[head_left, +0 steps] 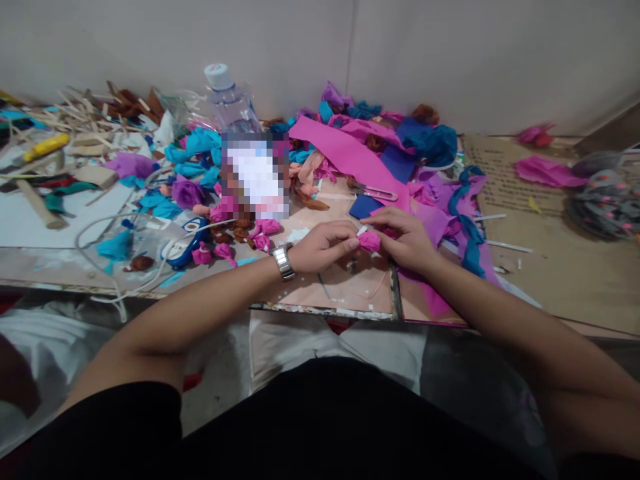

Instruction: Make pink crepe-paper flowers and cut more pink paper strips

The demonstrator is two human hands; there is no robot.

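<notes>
A small pink crepe paper flower (pixel 369 242) is held between my two hands just above the table. My left hand (pixel 327 247), with a metal watch on its wrist, pinches it from the left between thumb and fingers. From the other side, my right hand (pixel 404 239) has its fingers closed around its edge. A tiny white bit (pixel 361 231) shows at the left fingertips; its kind is unclear. Behind the hands lie metal thread snips (pixel 376 192) and a long pink paper sheet (pixel 345 150). Several similar pink paper flowers (pixel 267 230) lie left of my left wrist.
A water bottle (pixel 233 103) stands behind a blurred-out phone-like object (pixel 257 177). A white cable (pixel 80 233) loops over the table's front edge at left. Wooden sticks (pixel 83 113) and a yellow-handled tool (pixel 46 147) lie far left. Brown cardboard (pixel 530 267) covers the right side.
</notes>
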